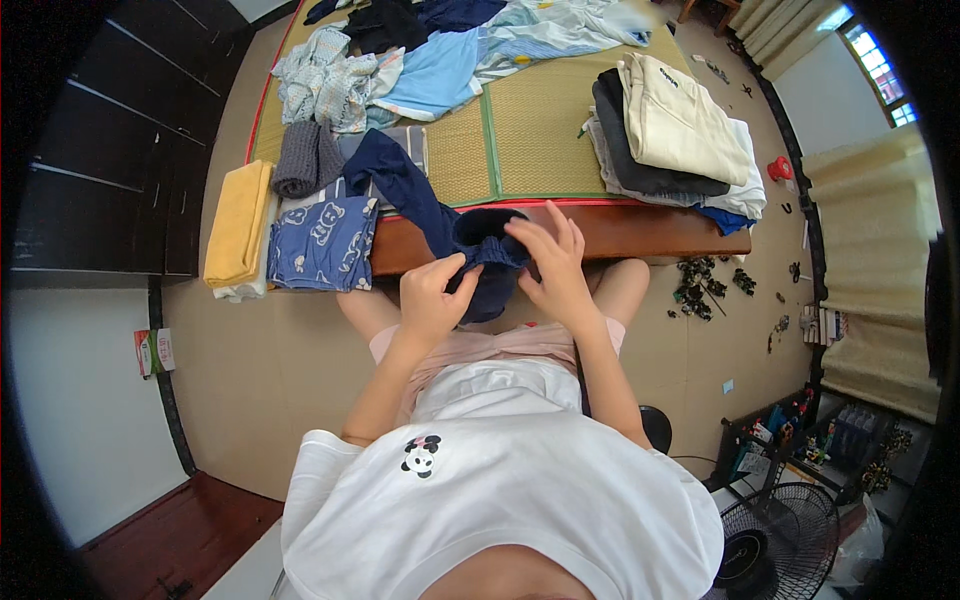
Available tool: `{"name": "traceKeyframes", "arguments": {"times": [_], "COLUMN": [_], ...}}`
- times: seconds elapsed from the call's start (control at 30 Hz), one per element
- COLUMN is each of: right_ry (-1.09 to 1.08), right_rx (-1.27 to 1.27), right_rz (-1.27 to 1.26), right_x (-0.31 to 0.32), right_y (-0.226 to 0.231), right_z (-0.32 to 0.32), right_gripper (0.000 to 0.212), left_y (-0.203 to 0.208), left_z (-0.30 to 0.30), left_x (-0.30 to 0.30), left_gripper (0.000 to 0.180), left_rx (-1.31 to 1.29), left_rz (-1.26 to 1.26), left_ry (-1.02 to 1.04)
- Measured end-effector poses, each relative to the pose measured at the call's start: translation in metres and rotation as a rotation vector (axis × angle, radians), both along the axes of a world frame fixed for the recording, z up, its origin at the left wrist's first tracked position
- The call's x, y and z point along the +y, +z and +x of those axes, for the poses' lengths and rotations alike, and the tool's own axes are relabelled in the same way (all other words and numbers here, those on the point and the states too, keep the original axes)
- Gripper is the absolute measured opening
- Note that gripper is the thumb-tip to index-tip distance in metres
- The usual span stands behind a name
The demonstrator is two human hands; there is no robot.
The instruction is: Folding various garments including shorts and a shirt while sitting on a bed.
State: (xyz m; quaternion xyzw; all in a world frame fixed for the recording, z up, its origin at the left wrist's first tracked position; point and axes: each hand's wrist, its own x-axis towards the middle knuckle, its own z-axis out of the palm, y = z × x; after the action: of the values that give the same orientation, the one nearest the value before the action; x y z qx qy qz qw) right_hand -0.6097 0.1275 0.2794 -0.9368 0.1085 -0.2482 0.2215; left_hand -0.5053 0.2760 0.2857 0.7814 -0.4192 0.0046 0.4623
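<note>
A navy garment [413, 190] with a gathered elastic band hangs over the bed's near edge toward my lap. One long leg or sleeve of it stretches up to the left across the folded clothes. My left hand [432, 297] pinches the band between thumb and fingers. At the right side of the garment's opening is my right hand [553, 262], its fingers spread, the fingertips at the cloth's edge. Left of the garment lie folded blue bear-print cloth [322, 243], a rolled grey knit [306, 160] and a folded yellow cloth [238, 222].
A stack of folded clothes topped by a cream garment [680, 115] sits on the bed's right side. Loose clothes, including a light blue one [435, 78], cover the far end of the woven mat [545, 145]. A black fan [780, 540] stands at the lower right.
</note>
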Motion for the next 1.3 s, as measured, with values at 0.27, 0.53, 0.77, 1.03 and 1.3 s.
{"name": "traceKeyframes", "arguments": {"times": [0.27,0.53,0.77,1.03,1.3], "right_ry": [-0.055,0.175,0.071,-0.009,0.139], "right_rx": [-0.048,0.188,0.329,0.123,-0.166], "right_rz": [0.084,-0.134,-0.127,-0.066,-0.062], "right_x": [-0.002,0.053,0.072,0.035,-0.018], "right_y": [-0.008,-0.004,-0.010,-0.007,0.025], "right_z": [-0.011,-0.017,-0.006,-0.015,-0.036], "right_gripper": [0.021,0.042,0.054,0.023,0.016], "left_y": [0.029,0.037,0.029,0.039,0.072], "left_z": [0.066,0.078,0.052,0.069,0.062], "left_x": [-0.001,-0.047,-0.063,-0.046,-0.029], "left_gripper": [0.021,0.019,0.023,0.022,0.017], "left_rx": [-0.090,0.163,0.062,-0.315,-0.016], "left_rz": [0.332,0.330,0.194,0.266,0.361], "left_ry": [-0.202,-0.134,-0.152,-0.094,-0.106]}}
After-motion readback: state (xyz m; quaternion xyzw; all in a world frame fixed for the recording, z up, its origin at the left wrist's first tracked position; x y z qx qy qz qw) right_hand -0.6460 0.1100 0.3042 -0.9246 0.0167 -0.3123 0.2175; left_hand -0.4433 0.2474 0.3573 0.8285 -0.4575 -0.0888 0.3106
